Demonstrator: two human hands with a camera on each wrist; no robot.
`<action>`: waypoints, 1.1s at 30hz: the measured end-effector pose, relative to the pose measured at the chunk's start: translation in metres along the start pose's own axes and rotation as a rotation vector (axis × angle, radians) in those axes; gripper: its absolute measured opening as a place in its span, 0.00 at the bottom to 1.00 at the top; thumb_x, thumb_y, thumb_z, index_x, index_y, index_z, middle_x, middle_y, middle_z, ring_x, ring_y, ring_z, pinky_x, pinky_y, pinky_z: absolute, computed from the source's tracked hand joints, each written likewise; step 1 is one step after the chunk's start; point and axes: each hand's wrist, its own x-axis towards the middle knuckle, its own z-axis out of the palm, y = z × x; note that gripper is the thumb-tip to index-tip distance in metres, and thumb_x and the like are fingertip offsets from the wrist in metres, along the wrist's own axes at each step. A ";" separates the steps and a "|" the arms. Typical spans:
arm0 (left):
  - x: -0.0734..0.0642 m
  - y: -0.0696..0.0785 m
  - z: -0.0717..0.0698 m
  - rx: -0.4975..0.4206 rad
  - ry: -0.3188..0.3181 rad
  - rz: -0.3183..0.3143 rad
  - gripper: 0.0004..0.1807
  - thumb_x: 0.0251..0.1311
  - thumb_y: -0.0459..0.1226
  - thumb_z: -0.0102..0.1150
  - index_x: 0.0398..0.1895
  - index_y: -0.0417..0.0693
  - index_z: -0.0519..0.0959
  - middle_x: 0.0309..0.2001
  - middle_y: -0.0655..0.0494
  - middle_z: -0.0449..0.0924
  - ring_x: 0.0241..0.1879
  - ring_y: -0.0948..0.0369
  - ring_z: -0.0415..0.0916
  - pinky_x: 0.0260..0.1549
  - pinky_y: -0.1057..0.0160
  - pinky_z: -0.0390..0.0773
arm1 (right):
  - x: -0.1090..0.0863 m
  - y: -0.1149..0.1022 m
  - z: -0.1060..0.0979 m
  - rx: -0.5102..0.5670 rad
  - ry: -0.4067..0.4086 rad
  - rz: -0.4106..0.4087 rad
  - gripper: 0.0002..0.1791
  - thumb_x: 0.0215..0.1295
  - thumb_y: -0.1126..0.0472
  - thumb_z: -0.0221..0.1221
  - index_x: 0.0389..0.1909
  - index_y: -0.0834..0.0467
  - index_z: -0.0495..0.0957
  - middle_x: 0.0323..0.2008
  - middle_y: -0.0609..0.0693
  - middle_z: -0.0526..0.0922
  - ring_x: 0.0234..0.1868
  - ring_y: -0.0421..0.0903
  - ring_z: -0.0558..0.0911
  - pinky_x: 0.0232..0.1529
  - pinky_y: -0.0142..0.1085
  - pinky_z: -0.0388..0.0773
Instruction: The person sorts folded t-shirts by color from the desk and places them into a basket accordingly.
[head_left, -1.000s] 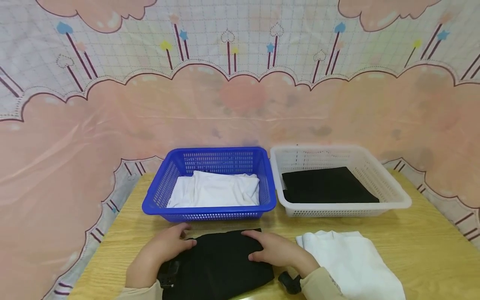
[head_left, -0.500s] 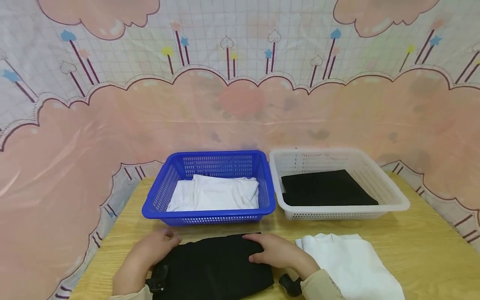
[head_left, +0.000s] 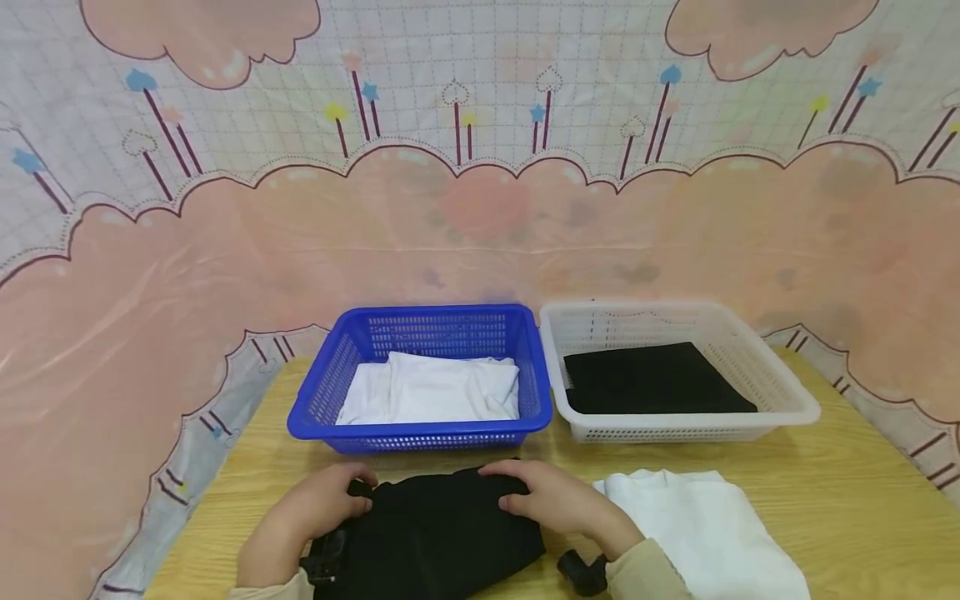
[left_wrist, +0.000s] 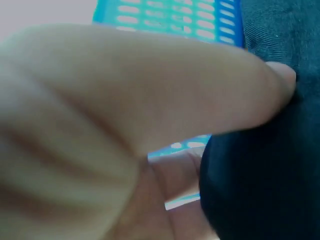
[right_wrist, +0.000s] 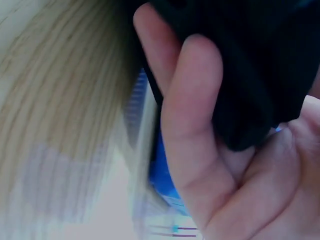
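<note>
A folded black cloth (head_left: 442, 533) lies at the table's front, below the blue basket. My left hand (head_left: 318, 504) pinches its left edge. In the left wrist view the thumb (left_wrist: 200, 85) lies over the dark fabric (left_wrist: 260, 185) and the other fingers (left_wrist: 175, 175) show behind it. At the far right corner my right hand (head_left: 558, 500) grips the cloth. The right wrist view has the fingers (right_wrist: 192, 110) curled round a bunched fold of the black fabric (right_wrist: 250, 90); part of the hand is hidden by it.
Behind, a blue basket (head_left: 427, 430) contains folded white cloths (head_left: 442, 387). A white basket (head_left: 697, 422) beside it holds a black cloth (head_left: 652, 379). Another folded white cloth (head_left: 697, 525) rests on the wooden table (head_left: 847, 500) right of my right hand. A patterned curtain (head_left: 480, 217) hangs at the back.
My left hand slid left along the cloth's edge, then came back a little and now pinches the left edge. The right hand's fingers have drawn in on the far right corner, which has shifted slightly.
</note>
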 end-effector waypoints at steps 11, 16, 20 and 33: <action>-0.007 0.011 -0.006 -0.072 0.058 0.052 0.07 0.51 0.34 0.60 0.34 0.53 0.75 0.39 0.56 0.76 0.41 0.57 0.72 0.43 0.50 0.68 | -0.007 -0.001 -0.020 0.052 0.043 -0.030 0.19 0.60 0.54 0.55 0.53 0.40 0.71 0.51 0.42 0.74 0.51 0.42 0.71 0.51 0.43 0.67; -0.006 0.012 -0.008 -0.159 0.074 0.094 0.08 0.53 0.38 0.59 0.36 0.52 0.74 0.41 0.55 0.76 0.44 0.56 0.71 0.44 0.49 0.68 | -0.013 -0.003 -0.033 0.106 0.101 -0.022 0.19 0.60 0.55 0.55 0.53 0.39 0.71 0.52 0.41 0.72 0.51 0.42 0.71 0.51 0.45 0.66; -0.004 0.012 -0.010 -0.300 0.088 0.141 0.10 0.54 0.42 0.58 0.39 0.52 0.74 0.43 0.56 0.75 0.48 0.55 0.69 0.47 0.48 0.67 | -0.017 -0.003 -0.043 0.251 0.134 0.006 0.18 0.61 0.56 0.54 0.53 0.42 0.71 0.53 0.43 0.71 0.51 0.42 0.70 0.52 0.46 0.64; -0.009 0.024 -0.022 -0.655 0.048 0.178 0.24 0.55 0.48 0.56 0.55 0.54 0.68 0.43 0.49 0.72 0.41 0.53 0.71 0.41 0.58 0.71 | -0.026 -0.004 -0.059 0.541 0.189 0.018 0.16 0.64 0.60 0.51 0.53 0.51 0.72 0.52 0.52 0.72 0.47 0.48 0.74 0.51 0.41 0.67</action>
